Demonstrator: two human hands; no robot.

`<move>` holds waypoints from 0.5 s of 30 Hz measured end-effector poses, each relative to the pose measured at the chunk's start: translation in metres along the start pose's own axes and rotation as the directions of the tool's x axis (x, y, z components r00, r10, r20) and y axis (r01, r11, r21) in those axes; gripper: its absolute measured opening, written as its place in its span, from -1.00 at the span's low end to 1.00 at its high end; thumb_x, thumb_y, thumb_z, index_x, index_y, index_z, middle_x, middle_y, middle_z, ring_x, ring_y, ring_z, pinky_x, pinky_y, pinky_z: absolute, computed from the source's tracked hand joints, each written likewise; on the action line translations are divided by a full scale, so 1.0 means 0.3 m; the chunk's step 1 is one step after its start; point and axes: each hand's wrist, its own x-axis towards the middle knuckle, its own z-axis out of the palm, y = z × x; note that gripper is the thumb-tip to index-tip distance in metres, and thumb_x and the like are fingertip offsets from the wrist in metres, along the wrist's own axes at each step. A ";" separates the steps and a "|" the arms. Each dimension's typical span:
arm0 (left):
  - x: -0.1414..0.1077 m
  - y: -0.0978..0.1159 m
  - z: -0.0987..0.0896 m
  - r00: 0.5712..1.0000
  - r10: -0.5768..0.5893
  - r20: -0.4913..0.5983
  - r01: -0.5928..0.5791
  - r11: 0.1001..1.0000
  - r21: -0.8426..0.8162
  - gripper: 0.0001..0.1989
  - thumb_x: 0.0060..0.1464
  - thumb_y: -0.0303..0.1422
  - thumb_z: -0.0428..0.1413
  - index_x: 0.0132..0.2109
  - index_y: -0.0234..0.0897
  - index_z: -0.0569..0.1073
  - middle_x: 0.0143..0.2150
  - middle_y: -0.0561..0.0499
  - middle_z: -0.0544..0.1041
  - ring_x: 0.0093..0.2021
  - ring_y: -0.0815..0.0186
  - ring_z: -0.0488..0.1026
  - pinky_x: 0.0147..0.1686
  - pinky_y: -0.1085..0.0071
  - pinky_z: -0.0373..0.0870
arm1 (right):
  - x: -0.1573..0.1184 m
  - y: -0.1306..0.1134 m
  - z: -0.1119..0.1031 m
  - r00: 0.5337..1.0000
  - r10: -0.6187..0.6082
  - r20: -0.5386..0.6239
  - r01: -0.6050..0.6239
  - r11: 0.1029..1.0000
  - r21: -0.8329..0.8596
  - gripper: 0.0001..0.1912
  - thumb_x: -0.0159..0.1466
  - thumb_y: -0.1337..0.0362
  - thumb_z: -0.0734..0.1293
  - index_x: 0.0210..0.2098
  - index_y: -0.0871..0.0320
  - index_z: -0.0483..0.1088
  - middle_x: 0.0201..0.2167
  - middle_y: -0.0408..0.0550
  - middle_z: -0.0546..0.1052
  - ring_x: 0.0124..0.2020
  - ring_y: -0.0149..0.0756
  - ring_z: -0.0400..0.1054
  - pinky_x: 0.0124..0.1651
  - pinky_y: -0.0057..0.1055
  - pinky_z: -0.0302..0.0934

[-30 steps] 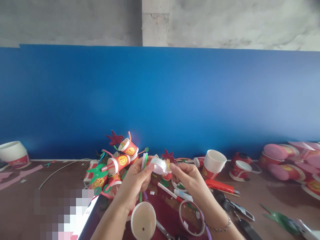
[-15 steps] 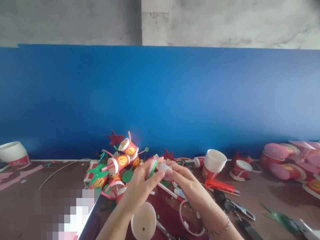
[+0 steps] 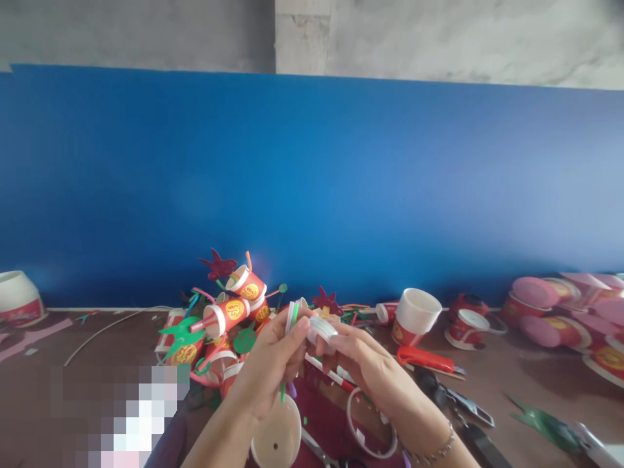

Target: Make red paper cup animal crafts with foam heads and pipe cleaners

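My left hand (image 3: 270, 354) is closed round a green-and-white straw (image 3: 292, 316), whose green lower end shows under the fingers. My right hand (image 3: 373, 361) pinches what looks like a small roll of clear tape (image 3: 322, 330), and the left thumb touches its near side. Below my left wrist is a white paper cup (image 3: 276, 429) seen from above, with a small dark hole in its bottom. A white ring (image 3: 349, 426) lies under my right forearm. Between cup and ring are scissors (image 3: 316, 448), partly cut off by the frame.
Decorated red paper cups (image 3: 227, 316) with straws and green cutouts are heaped at the left. Rightward stand stacked white cups (image 3: 416, 315), an orange-red cutter (image 3: 425, 359), keys (image 3: 468, 409), green-handled snips (image 3: 546, 419) and pink-topped cups (image 3: 536, 292). A blue panel (image 3: 312, 195) rises behind.
The clear roll has turned and shows more of its side between my hands. My left hand has rotated, and the straw now stands more upright with its lower end visible. The view has shifted slightly.
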 end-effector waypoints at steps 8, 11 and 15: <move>0.004 0.019 0.001 0.960 0.158 -0.231 -0.084 0.950 0.302 -0.53 0.00 -0.17 0.18 0.04 -0.27 0.39 -0.56 0.17 0.31 -0.65 0.51 0.11 -0.66 0.57 0.02 | 0.037 0.015 -0.017 0.984 -0.035 -0.176 0.029 0.999 -0.042 -0.67 0.20 0.22 0.21 -0.67 0.15 0.32 -0.48 -0.08 0.37 -0.33 -0.26 0.26 -0.21 -0.35 0.17; 0.003 0.012 -0.013 0.927 0.286 -0.244 -0.158 0.885 0.439 -0.63 0.00 -0.26 0.18 -0.02 -0.24 0.44 -0.56 0.20 0.23 -0.61 0.49 0.14 -0.62 0.56 0.11 | 0.042 0.021 -0.023 0.982 0.027 -0.188 -0.022 0.999 0.028 -0.68 0.16 0.19 0.19 -0.68 0.15 0.28 -0.42 -0.04 0.40 -0.31 -0.24 0.27 -0.19 -0.34 0.17; -0.006 0.003 -0.017 0.920 0.359 -0.154 -0.233 0.821 0.521 -0.65 0.01 -0.30 0.17 -0.02 -0.22 0.44 -0.50 0.16 0.30 -0.47 0.41 0.30 -0.42 0.50 0.30 | 0.045 0.029 -0.023 0.992 0.054 -0.114 -0.039 0.991 0.132 -0.80 0.10 0.21 0.19 -0.62 0.12 0.20 -0.51 -0.11 0.36 -0.37 -0.26 0.25 -0.21 -0.33 0.16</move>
